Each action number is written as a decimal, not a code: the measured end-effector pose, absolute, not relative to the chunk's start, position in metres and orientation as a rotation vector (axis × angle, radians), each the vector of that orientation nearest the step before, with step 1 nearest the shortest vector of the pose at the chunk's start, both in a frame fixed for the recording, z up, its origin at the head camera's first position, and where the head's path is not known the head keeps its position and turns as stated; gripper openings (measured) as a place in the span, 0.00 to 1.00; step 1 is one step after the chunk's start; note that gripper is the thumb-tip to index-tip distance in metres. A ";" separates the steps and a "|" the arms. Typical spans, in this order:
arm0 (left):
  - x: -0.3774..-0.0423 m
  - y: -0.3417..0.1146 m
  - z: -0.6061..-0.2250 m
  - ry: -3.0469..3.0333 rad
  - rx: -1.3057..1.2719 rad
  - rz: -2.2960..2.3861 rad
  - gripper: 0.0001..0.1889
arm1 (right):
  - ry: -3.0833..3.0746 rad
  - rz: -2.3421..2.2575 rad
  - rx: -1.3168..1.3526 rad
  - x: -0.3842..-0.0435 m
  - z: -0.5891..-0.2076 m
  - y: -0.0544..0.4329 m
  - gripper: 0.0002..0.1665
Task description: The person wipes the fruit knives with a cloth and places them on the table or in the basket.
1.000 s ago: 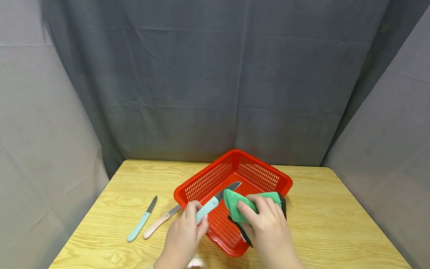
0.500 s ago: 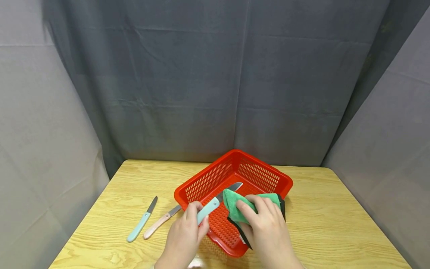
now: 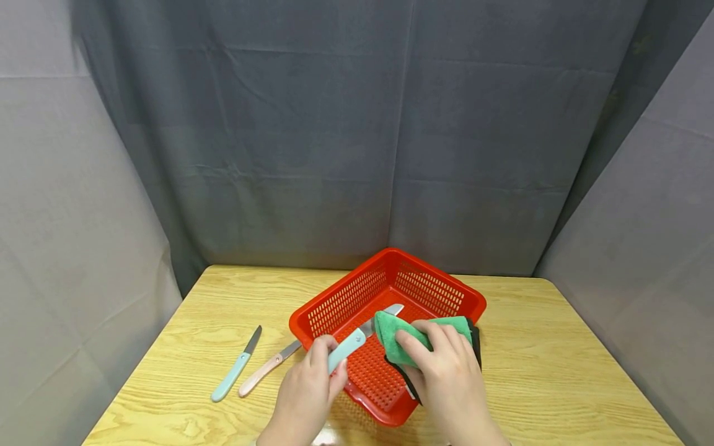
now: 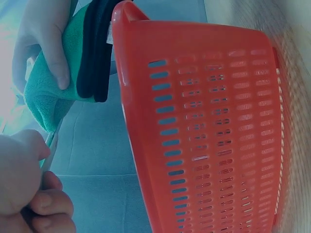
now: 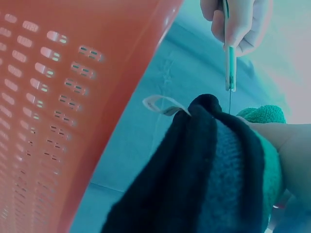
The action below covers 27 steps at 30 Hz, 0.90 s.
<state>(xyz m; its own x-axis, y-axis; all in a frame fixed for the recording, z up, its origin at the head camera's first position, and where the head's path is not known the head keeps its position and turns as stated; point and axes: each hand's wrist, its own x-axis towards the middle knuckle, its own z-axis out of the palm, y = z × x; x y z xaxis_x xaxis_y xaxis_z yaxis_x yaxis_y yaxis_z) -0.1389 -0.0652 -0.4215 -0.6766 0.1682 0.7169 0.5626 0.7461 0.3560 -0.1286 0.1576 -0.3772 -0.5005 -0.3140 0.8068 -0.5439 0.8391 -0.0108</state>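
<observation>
One pale-blue-handled knife (image 3: 347, 348) points toward 2 o'clock above the red basket (image 3: 298, 322), its tip catching more light than half a second ago as the green cloth (image 3: 389, 328) shifts slightly toward 3 o'clock, suggesting work on the blade is under way. The left hand (image 3: 305, 387) clasps the handle; the right hand (image 3: 446, 371) pinches the cloth. A pink-handled knife (image 3: 261, 375) and a second blue knife (image 3: 230, 376) lie toward 9 o'clock.

Cloth (image 3: 393, 339): green, black edging. Basket (image 3: 475, 302): solid red, rows of slots. Held knife (image 3: 348, 349): pale blue handle, grey blade. Leftmost knife (image 3: 241, 360): same colours. Middle knife (image 3: 268, 369): pale pink handle. Table (image 3: 546, 359): yellow, wood-grain pattern. Back curtain (image 3: 295, 124): dark grey.
</observation>
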 end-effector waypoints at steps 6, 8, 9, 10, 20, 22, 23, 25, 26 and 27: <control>-0.139 -0.065 -0.422 -2.231 -0.557 -0.728 0.17 | -2.115 0.341 0.590 -0.131 -0.376 0.161 0.39; -0.139 -0.066 -0.422 -2.237 -0.557 -0.727 0.17 | -2.120 0.343 0.569 -0.132 -0.376 0.162 0.38; -0.139 -0.066 -0.422 -2.243 -0.557 -0.728 0.16 | -2.122 0.341 0.556 -0.132 -0.375 0.163 0.38; -0.139 -0.066 -0.422 -2.249 -0.556 -0.731 0.16 | -2.122 0.341 0.543 -0.132 -0.375 0.164 0.38; -0.139 -0.066 -0.422 -2.301 -0.515 -0.771 0.15 | -2.074 0.342 0.543 -0.133 -0.372 0.165 0.37; -0.140 -0.066 -0.423 -2.314 -0.502 -0.785 0.14 | -2.063 0.335 0.568 -0.132 -0.373 0.164 0.37; -0.140 -0.066 -0.423 -2.318 -0.498 -0.788 0.14 | -2.065 0.335 0.578 -0.132 -0.374 0.163 0.37; -0.140 -0.067 -0.424 -2.317 -0.490 -0.790 0.15 | -2.059 0.330 0.602 -0.132 -0.375 0.161 0.37; -0.140 -0.067 -0.425 -2.315 -0.488 -0.789 0.15 | -2.060 0.330 0.612 -0.132 -0.375 0.160 0.37; -0.140 -0.067 -0.425 -2.312 -0.487 -0.788 0.15 | -2.059 0.328 0.619 -0.132 -0.376 0.159 0.37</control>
